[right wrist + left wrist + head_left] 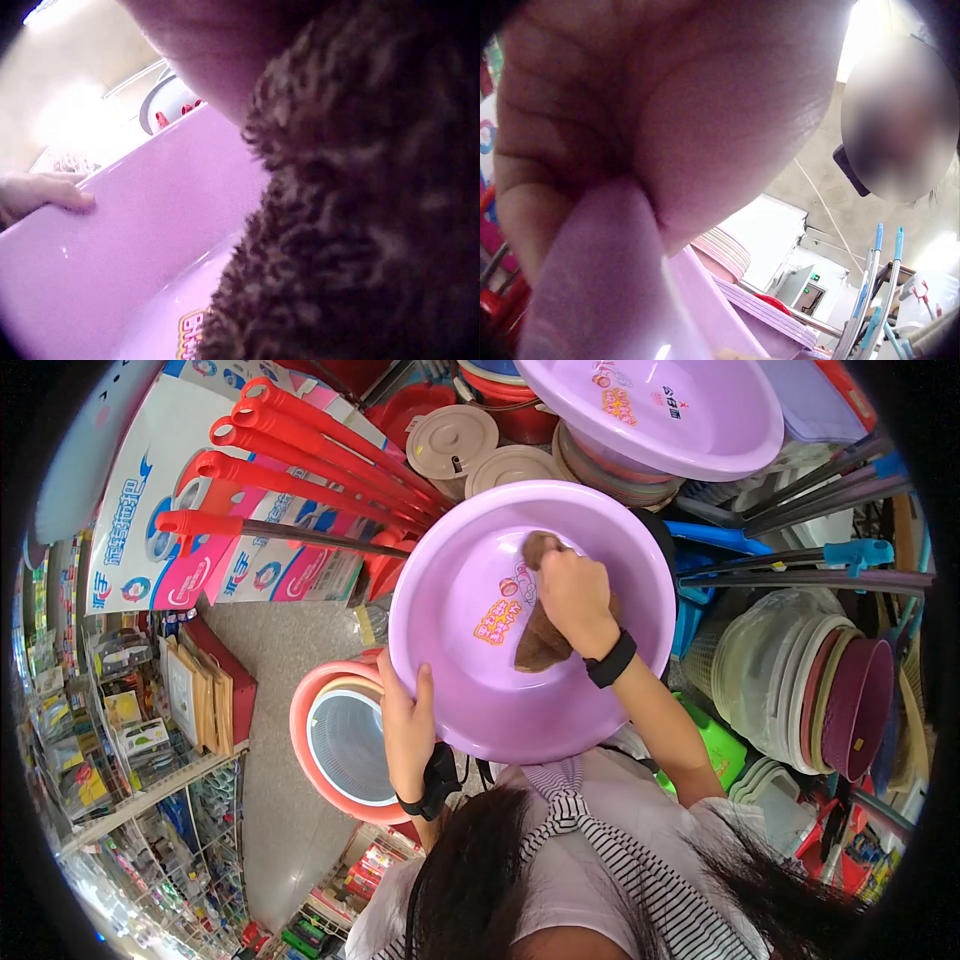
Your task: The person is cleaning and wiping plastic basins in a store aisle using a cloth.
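Observation:
A purple basin [470, 705] with printed characters on its floor is held in front of the body. The left hand [408, 725] grips its near left rim, thumb on the inside; in the left wrist view the palm [667, 97] closes round the purple wall [615, 277]. Inside the basin the right hand [578, 600] clutches a brown cloth [543, 645], part of it sticking out past the fingers and part hanging below on the basin floor. Fuzzy brown pile [360, 210] fills much of the right wrist view, beside the basin wall [150, 202].
Red-handled poles [300, 480] stand at the upper left before printed boxes [130, 560]. Another purple basin [700, 450] sits on a stack beyond. Nested tubs [860, 705] are at right, a basket [350, 745] at lower left, shelves [150, 790] at far left.

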`<state>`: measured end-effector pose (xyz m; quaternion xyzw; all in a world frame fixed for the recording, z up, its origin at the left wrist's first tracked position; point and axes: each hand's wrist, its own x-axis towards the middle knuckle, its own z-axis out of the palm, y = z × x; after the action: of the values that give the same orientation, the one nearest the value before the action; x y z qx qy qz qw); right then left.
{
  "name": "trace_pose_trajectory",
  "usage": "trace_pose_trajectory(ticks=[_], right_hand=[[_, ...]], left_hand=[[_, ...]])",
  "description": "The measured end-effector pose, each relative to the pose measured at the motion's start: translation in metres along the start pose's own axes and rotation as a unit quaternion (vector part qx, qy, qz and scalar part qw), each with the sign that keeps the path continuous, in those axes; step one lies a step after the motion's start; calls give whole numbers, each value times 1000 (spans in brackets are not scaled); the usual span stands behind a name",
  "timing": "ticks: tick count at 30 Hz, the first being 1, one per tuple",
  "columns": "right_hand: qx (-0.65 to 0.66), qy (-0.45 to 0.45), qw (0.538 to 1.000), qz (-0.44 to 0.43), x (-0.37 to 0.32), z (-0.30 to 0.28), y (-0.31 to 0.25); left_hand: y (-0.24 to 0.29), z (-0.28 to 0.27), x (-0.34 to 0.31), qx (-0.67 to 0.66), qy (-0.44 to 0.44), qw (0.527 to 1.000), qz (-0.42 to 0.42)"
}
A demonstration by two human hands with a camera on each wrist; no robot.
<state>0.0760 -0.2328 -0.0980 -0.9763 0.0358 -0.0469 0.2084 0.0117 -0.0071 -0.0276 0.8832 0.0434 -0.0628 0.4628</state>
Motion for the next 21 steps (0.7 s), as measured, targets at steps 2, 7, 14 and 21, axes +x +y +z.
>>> trace_pose_trajectory(ticks=[2, 7, 14, 21], right_hand=[[-48, -13, 999, 22, -2, -6, 8], [-137, -59, 989, -14, -12, -13, 25], [-139, -146, 979, -7, -29, -5, 33], [-105, -154, 982, 27, -26, 0, 37]], left_hand=[[-1, -1, -1, 7, 5, 1000, 17], [-4, -1, -2, -12, -6, 1000, -17], [-3, -1, -1, -8, -8, 1000, -19], [-2, 0, -1, -9, -1, 1000, -7]])
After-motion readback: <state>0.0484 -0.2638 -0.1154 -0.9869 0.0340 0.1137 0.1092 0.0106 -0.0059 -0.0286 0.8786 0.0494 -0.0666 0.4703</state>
